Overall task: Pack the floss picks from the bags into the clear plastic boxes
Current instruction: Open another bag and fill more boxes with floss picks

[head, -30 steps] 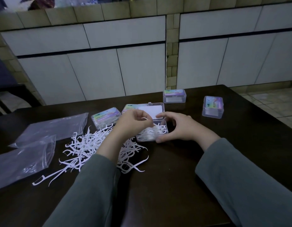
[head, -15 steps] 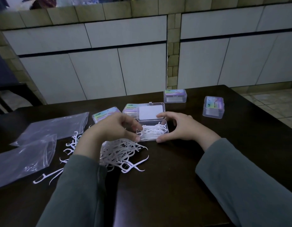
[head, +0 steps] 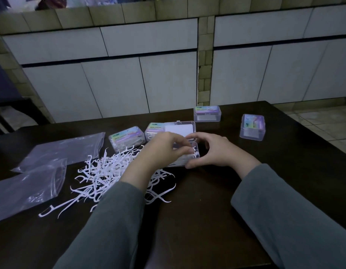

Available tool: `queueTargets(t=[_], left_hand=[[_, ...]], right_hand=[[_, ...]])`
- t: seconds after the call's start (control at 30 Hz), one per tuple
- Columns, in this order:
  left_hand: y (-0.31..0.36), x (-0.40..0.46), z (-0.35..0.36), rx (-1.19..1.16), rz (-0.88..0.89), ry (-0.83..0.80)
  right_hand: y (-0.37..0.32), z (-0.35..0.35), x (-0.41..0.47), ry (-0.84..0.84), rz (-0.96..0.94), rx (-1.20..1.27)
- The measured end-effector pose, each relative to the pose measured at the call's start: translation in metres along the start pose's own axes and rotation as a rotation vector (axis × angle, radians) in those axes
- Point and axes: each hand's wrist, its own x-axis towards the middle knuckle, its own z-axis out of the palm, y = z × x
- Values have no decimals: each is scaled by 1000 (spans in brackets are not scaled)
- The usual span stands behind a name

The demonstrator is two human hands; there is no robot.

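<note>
1. The dark table [head: 216, 220] has a wide bare area in front of the hands and to the right of them; its far edge runs just behind the boxes, and its right edge slants down past the right forearm.
2. On the left side, 2 clear plastic bags [head: 57, 152] lie flat, the nearer one reaching the left border of the view.
3. A loose pile of white floss picks [head: 108, 171] lies between the bags and the hands, with some picks spread toward the near side.
4. The open box [head: 189, 158] stands at the centre, its lid [head: 179, 129] raised behind it, and white picks are inside it.
5. The left hand [head: 160, 152] is over the open box with fingers curled and tips together; it seems to pinch picks, but the motion blur makes this uncertain.
6. The right hand [head: 213, 152] holds the right side of the open box, thumb at the near corner and fingers curved over the far side.
7. 2 closed boxes [head: 127, 138] with coloured labels stand just left of the lid and have picks inside.
8. 2 more closed boxes [head: 207, 113] stand apart at the far right, 1 [head: 252, 127] nearer the table's right edge; their contents cannot be told.
</note>
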Motion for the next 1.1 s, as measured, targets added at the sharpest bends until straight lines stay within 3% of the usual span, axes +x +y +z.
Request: queueTargets(t=[0.07, 0.2, 0.37, 0.57, 0.67, 0.77, 1.1], left_hand=[[-6, 1, -3, 18, 22, 80], [-12, 0, -4, 131, -10, -13], [-11, -3, -4, 139, -1, 43], [-10, -26, -21, -14, -32, 198], [-15, -42, -29, -24, -43, 230], [-24, -62, -39, 0, -39, 243], [-88, -155, -94, 136, -434, 222]], right_hand=[[-2, -1, -2, 4, 16, -6], [-4, -2, -5, 16, 21, -3], [-4, 2, -7, 44, 32, -54], [-19, 7, -20, 242, 10, -257], [-37, 20, -32, 355, -112, -276], [-63, 40, -40, 326, -280, -239], [-136, 84, -14, 222, -384, -277]])
